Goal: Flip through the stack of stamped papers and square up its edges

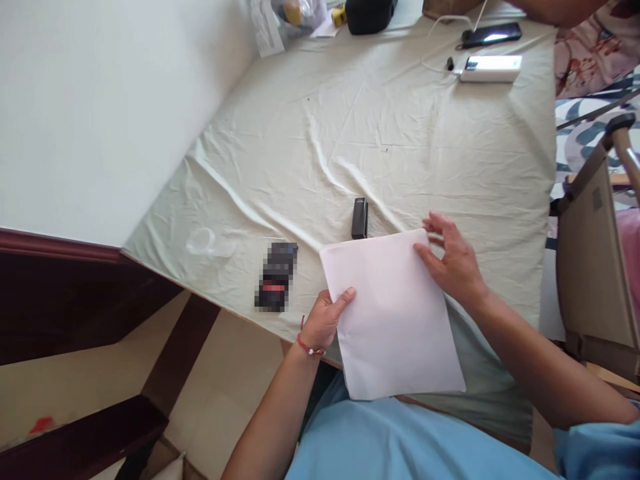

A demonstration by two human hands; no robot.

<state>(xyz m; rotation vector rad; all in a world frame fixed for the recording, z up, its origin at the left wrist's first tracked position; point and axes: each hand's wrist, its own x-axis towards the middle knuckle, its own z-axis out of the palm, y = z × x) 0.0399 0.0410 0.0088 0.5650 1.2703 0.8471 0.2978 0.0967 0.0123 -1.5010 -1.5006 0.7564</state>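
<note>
Fingers [345,301] of the left hand [321,324] pinch white rectangular paper [393,320] at its left edge; those of the right hand [456,264] spread loosely at its upper right corner. It overhangs the cloth-covered, pale green counter [425,153], beside a black oblong object [359,218].

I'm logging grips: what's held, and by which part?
The paper, by its left edge in the left hand; the right hand is at its top right corner, grip unclear.

Soft light brightens the pale green cloth-covered bench [400,127], its creases [241,202] faintly shadowed. The white rectangular paper [393,320] looks nearly washed out; glare brightens the white block-shaped device [490,75]; coarse pixels mask the black rectangular object [277,275].
</note>
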